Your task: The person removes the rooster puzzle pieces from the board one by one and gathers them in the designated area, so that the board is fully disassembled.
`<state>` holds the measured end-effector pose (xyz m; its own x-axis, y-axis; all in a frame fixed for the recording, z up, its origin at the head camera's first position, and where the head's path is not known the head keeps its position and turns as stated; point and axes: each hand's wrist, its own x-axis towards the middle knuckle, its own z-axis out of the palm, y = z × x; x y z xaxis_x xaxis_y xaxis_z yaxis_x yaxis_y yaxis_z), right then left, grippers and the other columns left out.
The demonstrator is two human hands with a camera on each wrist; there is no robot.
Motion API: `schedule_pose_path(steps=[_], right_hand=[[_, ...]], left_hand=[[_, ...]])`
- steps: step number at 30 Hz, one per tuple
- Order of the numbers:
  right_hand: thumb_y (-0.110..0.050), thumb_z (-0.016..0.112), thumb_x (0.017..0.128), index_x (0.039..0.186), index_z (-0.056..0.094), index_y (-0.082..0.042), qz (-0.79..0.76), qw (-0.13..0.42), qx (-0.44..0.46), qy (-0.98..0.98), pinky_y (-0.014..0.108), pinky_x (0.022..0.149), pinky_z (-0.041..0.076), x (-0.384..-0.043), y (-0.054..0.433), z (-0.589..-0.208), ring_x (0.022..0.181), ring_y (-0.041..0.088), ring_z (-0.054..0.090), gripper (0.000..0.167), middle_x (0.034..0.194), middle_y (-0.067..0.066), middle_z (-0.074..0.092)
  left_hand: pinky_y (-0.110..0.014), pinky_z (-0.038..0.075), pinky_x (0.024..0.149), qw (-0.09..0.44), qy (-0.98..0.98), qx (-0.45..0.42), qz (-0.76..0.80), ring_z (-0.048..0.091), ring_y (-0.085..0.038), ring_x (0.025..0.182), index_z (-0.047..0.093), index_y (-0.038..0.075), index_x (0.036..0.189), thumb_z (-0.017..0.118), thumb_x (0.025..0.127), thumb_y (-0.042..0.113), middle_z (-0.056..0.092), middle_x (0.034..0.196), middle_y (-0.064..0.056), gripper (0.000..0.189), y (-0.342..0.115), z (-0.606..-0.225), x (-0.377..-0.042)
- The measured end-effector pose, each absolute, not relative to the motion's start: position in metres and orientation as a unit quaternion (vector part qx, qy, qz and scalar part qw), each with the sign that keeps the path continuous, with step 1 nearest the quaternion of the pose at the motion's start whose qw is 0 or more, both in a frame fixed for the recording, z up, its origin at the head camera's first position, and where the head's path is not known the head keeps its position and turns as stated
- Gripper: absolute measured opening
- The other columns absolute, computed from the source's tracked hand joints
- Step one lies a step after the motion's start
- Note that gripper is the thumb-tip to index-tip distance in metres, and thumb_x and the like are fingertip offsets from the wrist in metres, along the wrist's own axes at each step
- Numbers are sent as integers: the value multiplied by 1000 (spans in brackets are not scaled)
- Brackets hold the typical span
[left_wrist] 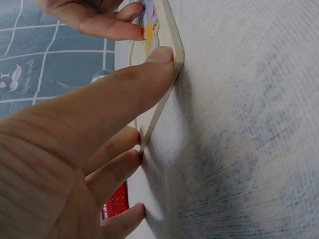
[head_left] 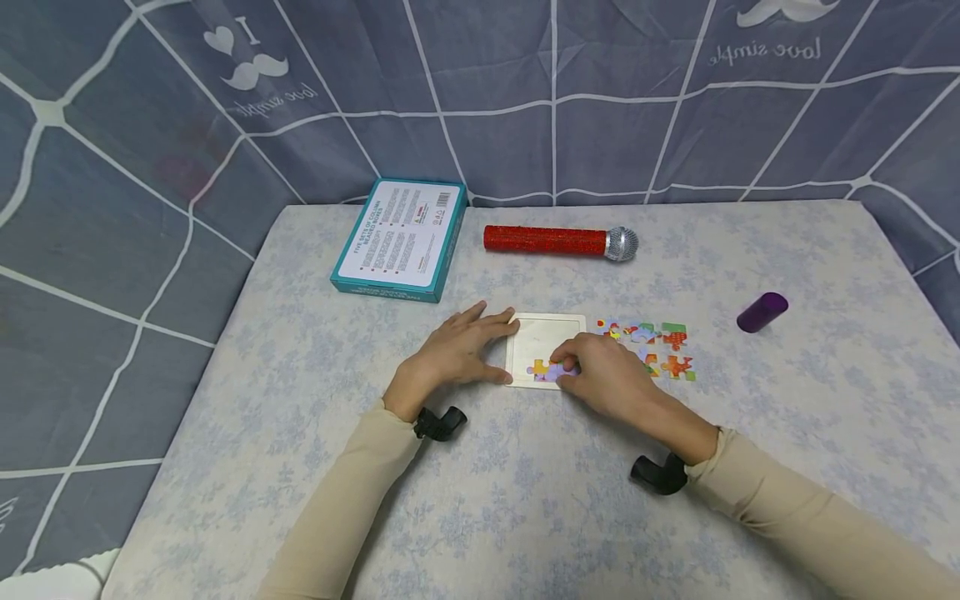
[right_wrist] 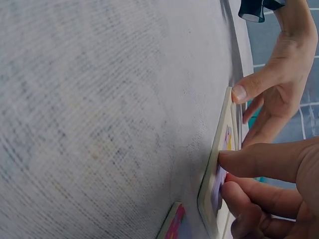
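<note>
A shallow pale puzzle tray (head_left: 549, 327) lies on the table between the two hands. A puzzle piece with yellow and lilac (head_left: 538, 369) sits in its lower left corner. My left hand (head_left: 459, 348) spreads along the tray's left side, thumb pressing the near corner (left_wrist: 167, 54) and fingertips touching the far edge. My right hand (head_left: 611, 377) pinches a lilac puzzle piece (right_wrist: 217, 186) inside the tray, beside the first piece; the fingers partly hide it. Several loose puzzle pieces (head_left: 675, 335) lie to the right of the tray, some hidden behind the right hand.
A teal-edged box (head_left: 401, 233) lies at the back left. A red toy microphone (head_left: 555, 240) with a silver head lies behind the tray. A purple cylinder (head_left: 761, 312) is at the right. Grey curtain (head_left: 495, 150) hangs along the table's back edge.
</note>
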<state>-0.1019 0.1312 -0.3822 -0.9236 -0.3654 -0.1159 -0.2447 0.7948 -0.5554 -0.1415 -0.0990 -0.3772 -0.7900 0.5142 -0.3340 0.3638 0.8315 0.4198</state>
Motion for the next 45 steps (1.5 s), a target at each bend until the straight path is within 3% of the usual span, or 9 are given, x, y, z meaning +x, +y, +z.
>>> schedule_pose_path(steps=[15,25,31,36,45], right_hand=[[-5,78,79,98,70,-7,-274,122,-160,940,32,65,47,-105,128,-381,75,15,55,21,85,0,61],[-2,77,78,94,70,-8,-297,95,-159,937,34,68,50,-103,129,-382,79,17,60,18,89,2,67],[-8,75,83,90,71,-12,-350,87,-162,919,29,60,45,-102,133,-383,65,12,54,9,78,-5,67],[-10,74,86,88,72,-13,-406,97,-175,892,26,51,41,-102,140,-382,55,12,49,4,73,-6,66],[-16,75,86,90,74,-15,-437,148,-123,879,25,52,40,-97,187,-372,60,14,50,4,71,5,64]], left_hand=[[-52,10,119,218,930,239,172,7,-28,150,44,21,150,80,81,39,24,160,8,80,-100,-380,-141],[-51,9,119,221,931,232,172,6,-28,151,44,21,150,81,81,39,24,160,8,80,-99,-381,-141],[-51,9,120,219,932,234,171,6,-28,151,43,21,150,81,81,39,24,160,8,80,-99,-380,-142],[-51,10,119,219,933,233,167,6,-27,151,43,22,150,80,81,40,24,160,9,80,-100,-380,-142],[-52,9,119,226,932,226,169,4,-26,151,42,22,150,81,81,37,23,161,9,81,-97,-378,-141]])
